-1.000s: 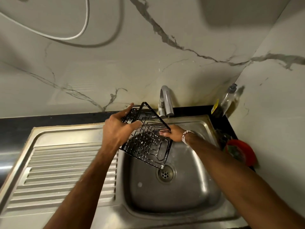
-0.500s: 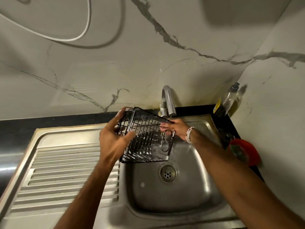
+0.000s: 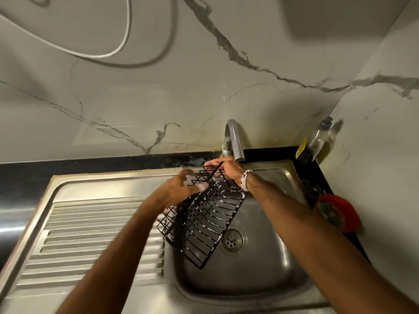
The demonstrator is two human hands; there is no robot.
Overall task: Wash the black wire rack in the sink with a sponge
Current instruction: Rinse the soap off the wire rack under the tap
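Your right hand (image 3: 224,169) holds the top corner of the black wire rack (image 3: 204,225), fingers curled round the wire, just under the spout of the faucet (image 3: 234,141). A bead bracelet (image 3: 246,180) sits on that wrist. Your left hand (image 3: 179,191) is blurred at the rack's upper left side with its fingers spread; you cannot tell whether it grips the wire or only touches it. The rack hangs tilted from your right hand, slanting down and toward you over the sink (image 3: 260,279), its low corner near the drain (image 3: 231,240), with white suds along its wires. Under your left forearm lies the ridged drainboard (image 3: 90,241). Beyond your right hand, in the wall corner, stands a soap bottle (image 3: 319,137). A red round thing (image 3: 340,214) sits right of your right forearm, on the dark table (image 3: 90,165)
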